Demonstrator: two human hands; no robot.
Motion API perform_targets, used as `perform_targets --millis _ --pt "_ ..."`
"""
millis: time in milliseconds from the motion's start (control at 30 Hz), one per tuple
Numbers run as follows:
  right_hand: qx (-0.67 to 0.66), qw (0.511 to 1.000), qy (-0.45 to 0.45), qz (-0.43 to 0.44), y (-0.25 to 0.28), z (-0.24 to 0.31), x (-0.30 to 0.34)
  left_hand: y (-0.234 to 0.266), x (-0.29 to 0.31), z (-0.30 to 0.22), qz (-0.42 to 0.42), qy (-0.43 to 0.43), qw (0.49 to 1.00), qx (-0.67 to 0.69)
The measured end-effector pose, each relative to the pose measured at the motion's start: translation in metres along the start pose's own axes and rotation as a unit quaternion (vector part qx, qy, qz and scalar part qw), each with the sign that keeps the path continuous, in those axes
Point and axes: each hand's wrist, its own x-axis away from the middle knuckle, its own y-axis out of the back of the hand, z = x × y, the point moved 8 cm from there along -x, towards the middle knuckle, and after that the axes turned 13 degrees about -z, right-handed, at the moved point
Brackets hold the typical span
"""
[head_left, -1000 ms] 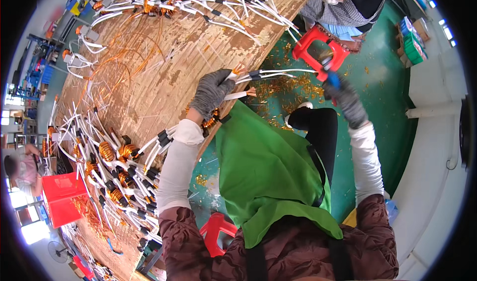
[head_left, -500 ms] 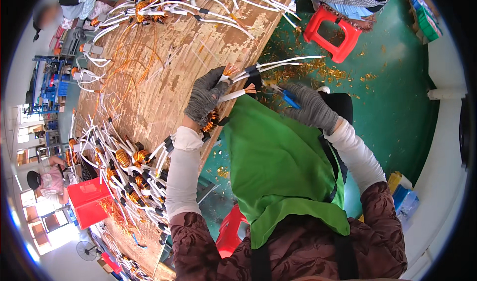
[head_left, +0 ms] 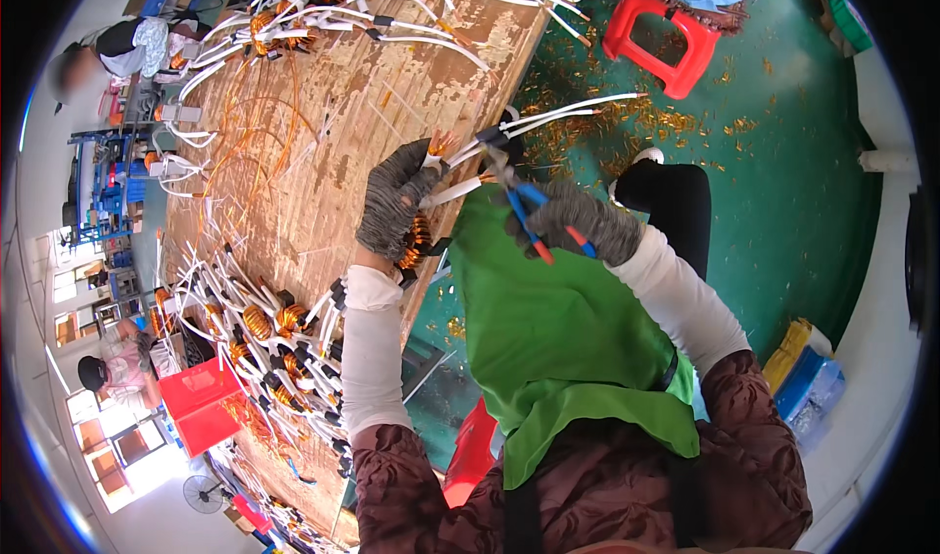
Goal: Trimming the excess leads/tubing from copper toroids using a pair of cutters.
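My left hand (head_left: 397,201), in a grey knitted glove, grips white-sleeved wires over the table's right edge. They belong to a copper-wound coil (head_left: 417,241), partly hidden beneath that hand. Bare copper strands (head_left: 443,143) stick out by the fingers, and a thick white lead (head_left: 452,192) ends in frayed copper. Two long white leads (head_left: 578,106) reach right past a black sleeve (head_left: 494,137). My right hand (head_left: 587,223), gloved too, is closed around pliers (head_left: 521,217) with blue and red handles spread apart. The tool's head is close to the leads beside the black sleeve; whether it touches them I cannot tell.
Piles of coils with white leads lie on the worn wooden table (head_left: 362,74). A red bin (head_left: 196,407) stands on its left side. A red stool (head_left: 676,49) and a seated person are at upper right. Copper scraps (head_left: 676,123) litter the green floor.
My right hand has moved left with the pliers, bringing the head closer to the black sleeve and the handles into fuller view. My left hand keeps its grip on the wires.
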Motion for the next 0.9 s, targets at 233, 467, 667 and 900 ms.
perform_targets --millis 233,467,667,900 --pt "-0.131 0.984 -0.040 0.114 -0.021 0.002 0.037 0.014 0.029 -0.054 -0.093 -0.155 0.982 -0.051" --pt "-0.129 0.970 -0.094 0.185 -0.032 -0.024 0.057 -0.087 0.068 -0.040 0.171 -0.009 0.985 0.033" --pt "-0.035 0.996 -0.031 0.076 0.027 -0.016 0.095 -0.095 0.072 -0.015 0.167 -0.377 0.860 -0.302" --pt "0.404 0.862 0.211 -0.223 0.049 0.029 0.080 -0.089 0.081 -0.028 0.191 -0.248 0.826 -0.469"
